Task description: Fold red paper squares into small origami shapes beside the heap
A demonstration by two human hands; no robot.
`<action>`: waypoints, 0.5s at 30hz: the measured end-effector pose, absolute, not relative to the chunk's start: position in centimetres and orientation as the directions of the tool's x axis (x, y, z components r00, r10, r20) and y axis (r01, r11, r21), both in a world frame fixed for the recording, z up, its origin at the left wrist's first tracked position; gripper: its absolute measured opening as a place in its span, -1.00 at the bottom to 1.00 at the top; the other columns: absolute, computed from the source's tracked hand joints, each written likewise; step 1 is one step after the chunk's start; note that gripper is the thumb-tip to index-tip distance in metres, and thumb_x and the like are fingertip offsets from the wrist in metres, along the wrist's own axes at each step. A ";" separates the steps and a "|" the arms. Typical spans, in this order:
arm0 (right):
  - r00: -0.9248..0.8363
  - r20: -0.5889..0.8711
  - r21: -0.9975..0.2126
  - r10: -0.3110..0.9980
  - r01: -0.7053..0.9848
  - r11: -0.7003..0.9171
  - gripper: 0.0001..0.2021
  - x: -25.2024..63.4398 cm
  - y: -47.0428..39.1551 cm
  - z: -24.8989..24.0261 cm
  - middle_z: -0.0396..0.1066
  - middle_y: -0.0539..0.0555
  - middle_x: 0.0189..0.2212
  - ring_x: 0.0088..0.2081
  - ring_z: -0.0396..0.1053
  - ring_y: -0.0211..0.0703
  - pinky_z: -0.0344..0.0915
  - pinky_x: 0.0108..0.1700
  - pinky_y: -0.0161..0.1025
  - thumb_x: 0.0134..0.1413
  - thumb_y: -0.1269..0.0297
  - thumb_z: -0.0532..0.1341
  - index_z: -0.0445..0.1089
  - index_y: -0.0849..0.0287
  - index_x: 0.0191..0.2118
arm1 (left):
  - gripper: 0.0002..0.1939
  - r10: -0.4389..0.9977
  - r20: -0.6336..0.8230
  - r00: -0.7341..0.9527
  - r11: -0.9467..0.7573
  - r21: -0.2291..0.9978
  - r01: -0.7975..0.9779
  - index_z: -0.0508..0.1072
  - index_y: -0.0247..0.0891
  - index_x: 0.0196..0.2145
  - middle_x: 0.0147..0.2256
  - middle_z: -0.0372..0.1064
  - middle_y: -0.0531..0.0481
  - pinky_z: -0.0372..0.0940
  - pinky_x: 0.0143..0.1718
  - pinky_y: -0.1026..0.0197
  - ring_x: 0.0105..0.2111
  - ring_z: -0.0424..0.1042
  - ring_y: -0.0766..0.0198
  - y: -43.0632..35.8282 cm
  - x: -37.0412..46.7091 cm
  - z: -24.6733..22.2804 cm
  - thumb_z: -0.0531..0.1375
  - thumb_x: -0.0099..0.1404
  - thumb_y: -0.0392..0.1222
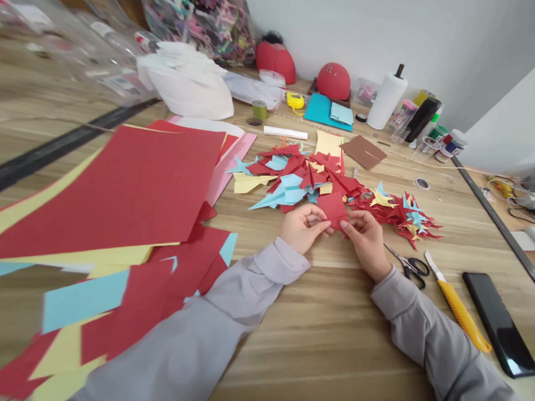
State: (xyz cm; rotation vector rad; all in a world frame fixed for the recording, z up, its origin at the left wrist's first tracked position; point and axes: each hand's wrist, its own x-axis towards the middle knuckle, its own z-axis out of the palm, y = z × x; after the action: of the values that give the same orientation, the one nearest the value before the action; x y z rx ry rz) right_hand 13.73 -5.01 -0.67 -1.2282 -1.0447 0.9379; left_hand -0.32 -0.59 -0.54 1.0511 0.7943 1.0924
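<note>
Between my two hands is a small red piece of paper (332,208), held up just above the table. My left hand (302,228) pinches its lower left side between thumb and fingers. At the lower right corner, my right hand (365,239) grips the same paper. Right behind it spreads a pile of folded paper pieces (289,190) in red, light blue and yellow, some shaped like planes. Farther right lie folded paper stars (412,215) in the same colours. A pair of scissors (415,269) rests beside my right wrist.
Large red paper sheets (116,189) and cut strips (88,294) cover the left side. On the right are a yellow utility knife (461,307) and a black phone (501,323). Tissues (191,85), a tape measure (295,100), a white roll (387,100) and bottles stand at the back.
</note>
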 end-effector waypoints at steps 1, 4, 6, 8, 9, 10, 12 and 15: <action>0.260 0.104 -0.994 0.960 0.003 0.107 -0.72 13.7 -5.0 -0.7 0.39 -0.07 -0.53 -0.54 0.31 -0.29 0.28 -0.47 -0.31 -0.16 0.19 0.34 0.31 0.13 -0.31 | -0.74 0.956 -0.011 0.294 0.106 0.945 -0.310 0.31 -0.32 -0.52 -0.65 0.42 0.03 0.35 -0.57 0.30 -0.60 0.47 0.26 -0.5 -0.3 -0.6 0.34 -0.11 -0.26; 0.238 0.092 -0.995 0.967 0.064 0.079 -0.78 13.8 -5.0 -0.6 0.40 -0.04 -0.54 -0.56 0.29 -0.31 0.25 -0.48 -0.31 -0.13 0.16 0.32 0.37 0.17 -0.38 | -0.73 0.954 -0.010 0.301 0.111 0.942 -0.318 0.30 -0.32 -0.51 -0.64 0.42 0.03 0.36 -0.56 0.30 -0.58 0.47 0.25 -0.4 -0.4 -0.7 0.35 -0.12 -0.27; 0.227 0.098 -0.991 0.969 0.106 0.076 -0.80 13.9 -5.1 -0.6 0.38 -0.05 -0.58 -0.57 0.27 -0.31 0.22 -0.48 -0.32 -0.11 0.15 0.31 0.39 0.18 -0.43 | -0.72 0.949 -0.016 0.314 0.122 0.939 -0.321 0.29 -0.31 -0.49 -0.64 0.42 0.04 0.36 -0.55 0.29 -0.58 0.48 0.25 -0.4 -0.5 -0.7 0.35 -0.11 -0.27; 0.228 0.113 -0.988 0.967 0.128 0.086 -0.80 14.0 -5.1 -0.6 0.36 -0.06 -0.62 -0.58 0.27 -0.31 0.20 -0.49 -0.32 -0.10 0.14 0.30 0.39 0.18 -0.45 | -0.70 0.944 -0.030 0.329 0.143 0.934 -0.327 0.26 -0.30 -0.46 -0.63 0.43 0.05 0.36 -0.54 0.28 -0.57 0.48 0.25 -0.4 -0.6 -0.6 0.34 -0.07 -0.24; 0.233 0.120 -0.987 0.965 0.133 0.090 -0.80 14.0 -5.1 -0.6 0.36 -0.06 -0.63 -0.58 0.27 -0.30 0.20 -0.49 -0.32 -0.10 0.14 0.30 0.39 0.17 -0.45 | -0.68 0.943 -0.038 0.330 0.154 0.931 -0.332 0.24 -0.29 -0.44 -0.62 0.43 0.05 0.37 -0.54 0.28 -0.57 0.48 0.24 -0.4 -0.6 -0.6 0.33 -0.06 -0.23; 0.240 0.123 -0.986 0.963 0.137 0.092 -0.79 14.0 -5.1 -0.6 0.36 -0.06 -0.63 -0.58 0.27 -0.30 0.20 -0.48 -0.32 -0.10 0.13 0.30 0.39 0.17 -0.45 | -0.67 0.943 -0.046 0.328 0.162 0.928 -0.335 0.22 -0.28 -0.43 -0.62 0.43 0.06 0.37 -0.54 0.27 -0.58 0.48 0.24 -0.4 -0.6 -0.6 0.33 -0.04 -0.21; 0.257 0.126 -0.986 0.958 0.141 0.091 -0.78 14.1 -5.1 -0.6 0.37 -0.06 -0.62 -0.57 0.28 -0.29 0.21 -0.48 -0.31 -0.10 0.11 0.30 0.39 0.17 -0.44 | -0.64 0.945 -0.055 0.321 0.168 0.927 -0.334 0.17 -0.26 -0.43 -0.62 0.43 0.07 0.36 -0.55 0.27 -0.59 0.48 0.24 -0.4 -0.6 -0.6 0.33 -0.04 -0.19; 0.265 0.120 -0.987 0.957 0.139 0.086 -0.76 14.1 -5.1 -0.6 0.38 -0.05 -0.61 -0.56 0.29 -0.28 0.22 -0.47 -0.30 -0.12 0.09 0.30 0.39 0.17 -0.44 | -0.61 0.947 -0.056 0.315 0.163 0.932 -0.325 0.15 -0.25 -0.43 -0.64 0.41 0.09 0.36 -0.56 0.27 -0.60 0.47 0.24 -0.3 -0.6 -0.6 0.34 -0.05 -0.21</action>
State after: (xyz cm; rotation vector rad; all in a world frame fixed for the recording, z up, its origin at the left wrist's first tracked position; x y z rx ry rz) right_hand 14.05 -5.11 -0.61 -1.3402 -1.1384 0.8663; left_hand -0.61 -0.31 -0.62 1.0006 0.7854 1.0546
